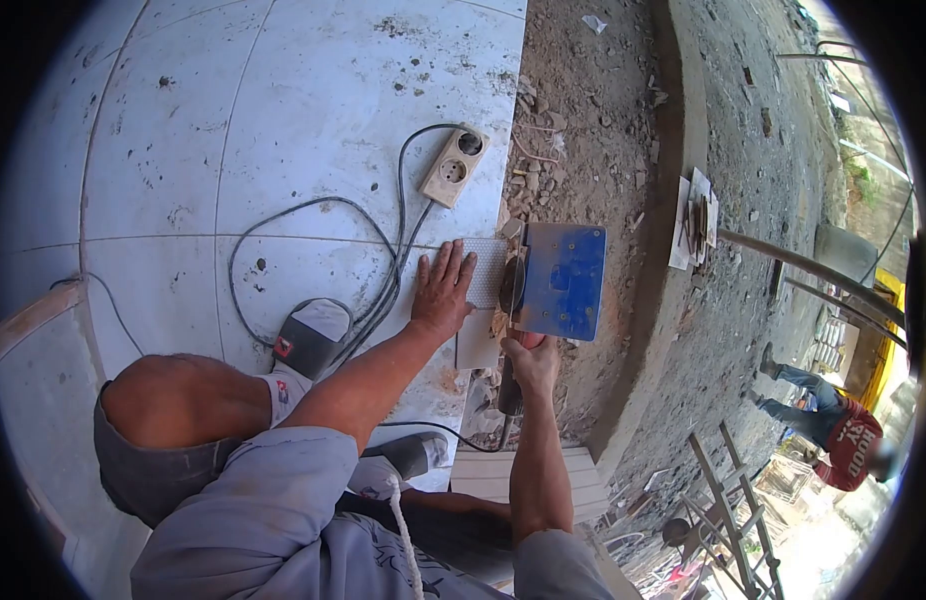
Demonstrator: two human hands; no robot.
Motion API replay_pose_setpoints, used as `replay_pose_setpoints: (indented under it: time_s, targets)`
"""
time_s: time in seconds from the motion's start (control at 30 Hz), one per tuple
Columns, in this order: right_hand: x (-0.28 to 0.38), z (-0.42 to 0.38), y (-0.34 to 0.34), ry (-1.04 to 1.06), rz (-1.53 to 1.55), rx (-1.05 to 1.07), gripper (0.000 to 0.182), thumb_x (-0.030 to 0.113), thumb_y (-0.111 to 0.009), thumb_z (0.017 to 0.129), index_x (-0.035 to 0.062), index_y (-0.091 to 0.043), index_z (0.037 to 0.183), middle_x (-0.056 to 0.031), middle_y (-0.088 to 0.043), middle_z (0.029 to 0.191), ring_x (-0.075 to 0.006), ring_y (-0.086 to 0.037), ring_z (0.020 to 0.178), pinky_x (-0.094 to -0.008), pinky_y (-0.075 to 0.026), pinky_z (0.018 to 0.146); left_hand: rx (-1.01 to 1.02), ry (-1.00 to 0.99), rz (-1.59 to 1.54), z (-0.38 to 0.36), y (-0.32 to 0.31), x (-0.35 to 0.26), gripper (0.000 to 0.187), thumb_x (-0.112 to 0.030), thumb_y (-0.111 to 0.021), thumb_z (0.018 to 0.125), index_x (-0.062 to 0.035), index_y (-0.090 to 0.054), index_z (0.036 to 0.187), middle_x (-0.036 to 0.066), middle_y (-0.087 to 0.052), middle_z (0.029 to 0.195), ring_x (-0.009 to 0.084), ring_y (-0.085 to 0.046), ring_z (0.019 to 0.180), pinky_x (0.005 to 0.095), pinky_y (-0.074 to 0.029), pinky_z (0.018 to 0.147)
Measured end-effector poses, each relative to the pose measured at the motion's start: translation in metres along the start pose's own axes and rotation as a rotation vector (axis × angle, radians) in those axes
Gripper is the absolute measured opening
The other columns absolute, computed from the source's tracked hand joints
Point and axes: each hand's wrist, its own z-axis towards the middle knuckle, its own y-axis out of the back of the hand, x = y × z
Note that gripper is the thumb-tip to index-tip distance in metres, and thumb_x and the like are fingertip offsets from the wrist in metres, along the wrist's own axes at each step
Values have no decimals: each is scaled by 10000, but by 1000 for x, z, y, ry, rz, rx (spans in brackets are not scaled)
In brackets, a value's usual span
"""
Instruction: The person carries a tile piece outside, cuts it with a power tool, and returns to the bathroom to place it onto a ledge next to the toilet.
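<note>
My left hand point(445, 285) lies flat with its fingers stretched out, pressing on a grey tile point(490, 268) with a dotted surface. A pale tile piece point(477, 345) sits just beside it, nearer to me. My right hand point(533, 365) is wrapped round the red and black body of a handheld tile saw point(563, 282), whose broad blue base plate faces up. The saw's dark round disc stands at the tile's right edge. Whether the disc touches the tile is hard to see.
A power strip point(453, 172) with plugged-in black cables point(313, 203) rests on the white tiled floor point(313, 90). Rubble point(553, 140) lines the floor's edge. Broken tile pieces point(695, 220) lie on the concrete. A person point(848, 440) in a red top stands beyond a ladder point(728, 510).
</note>
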Motion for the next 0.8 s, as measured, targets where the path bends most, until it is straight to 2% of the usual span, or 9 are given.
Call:
replay_pose_setpoints:
  time_s: [0.17,0.23,0.37,0.43,0.53,0.63,0.8]
  targets:
    - [0,-5,1,15,16,-8,793,352,-771,614,15,-543,1295,-246,-664,1149,-381,-657,1061,-421,-503,927,-23,3,7,-1,-3,1,984,-369,-778,801,-109,-224,1571,148,-98,1652,314,-69,1535,590,-106,1210]
    - [-4,-6,2,-1,-24,30,846,379,-754,629,59,-471,1359,-293,-663,1140,-459,-627,1093,-478,-477,975,-15,5,7,0,-4,1,992,-374,-778,799,-107,-218,1573,149,-100,1652,314,-72,1535,595,-105,1208]
    - [-14,-8,-5,4,-1,42,847,381,-755,625,50,-476,1353,-292,-659,1152,-456,-624,1101,-475,-475,978,-23,3,7,0,-6,2,998,-380,-778,797,-105,-215,1574,150,-103,1651,317,-76,1534,601,-106,1205]
    - [-18,-10,-8,38,-8,-61,789,362,-769,609,9,-552,1280,-244,-676,1096,-371,-682,975,-421,-528,868,-28,-1,3,0,-6,2,998,-382,-777,798,-104,-215,1573,150,-104,1651,320,-78,1533,604,-108,1204]
    - [-21,0,-7,-24,48,14,760,352,-766,614,8,-566,1261,-241,-682,1064,-363,-694,921,-415,-544,818,-34,-3,3,-1,-7,1,999,-385,-777,798,-104,-213,1574,150,-106,1651,320,-78,1534,606,-109,1203]
    - [-16,3,-7,6,19,-44,738,346,-763,621,10,-576,1251,-239,-683,1054,-356,-699,891,-407,-552,788,-19,3,4,0,-4,1,997,-382,-777,800,-103,-214,1574,152,-107,1650,320,-78,1534,609,-110,1202]
    - [-2,-3,-1,-3,-13,-21,766,357,-767,622,15,-563,1277,-256,-675,1108,-383,-676,1006,-432,-523,882,-25,-3,4,-1,-5,0,995,-381,-777,800,-100,-217,1572,155,-110,1648,321,-79,1533,611,-113,1200]
